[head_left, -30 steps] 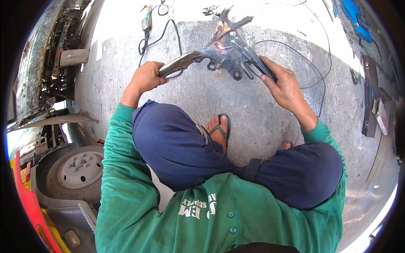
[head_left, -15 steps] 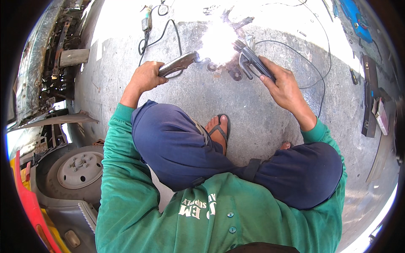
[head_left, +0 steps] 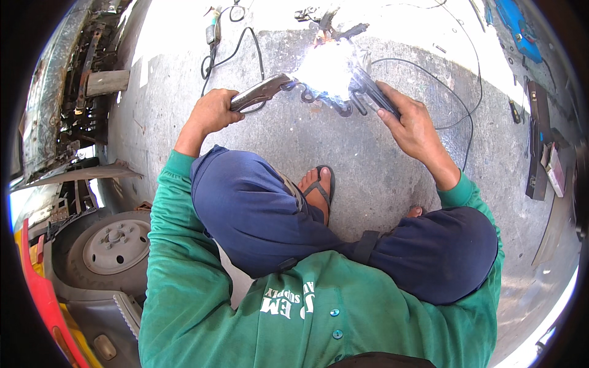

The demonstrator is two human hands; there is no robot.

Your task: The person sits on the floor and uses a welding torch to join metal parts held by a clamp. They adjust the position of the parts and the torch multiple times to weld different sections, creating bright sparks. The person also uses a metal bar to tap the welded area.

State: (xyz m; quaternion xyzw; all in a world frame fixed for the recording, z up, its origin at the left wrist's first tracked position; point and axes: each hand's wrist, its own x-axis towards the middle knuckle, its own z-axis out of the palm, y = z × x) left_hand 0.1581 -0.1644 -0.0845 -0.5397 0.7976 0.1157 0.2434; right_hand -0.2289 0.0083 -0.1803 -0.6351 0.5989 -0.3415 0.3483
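- At upper left of centre, left hand [head_left: 215, 111] closed round the handle end of the pliers [head_left: 261, 93], which point up and right into the glare.
- At upper right of centre, right hand [head_left: 412, 116] wrapped on the holder [head_left: 379, 95], thumb along its near side, tip angled up-left.
- Top centre: white glare [head_left: 328, 70] between both tools; hides most of the metal part [head_left: 353, 30]. Dark ends stick out above. Contact between holder and part: cannot tell.
- Upper left: black cable [head_left: 262, 67] looped on concrete floor [head_left: 368, 165].
- Lower left: wheel [head_left: 116, 245].
- Upper right: blue object [head_left: 518, 30].
- Right edge: dark bar [head_left: 537, 141].
- Centre: foot in black sandal [head_left: 332, 184].
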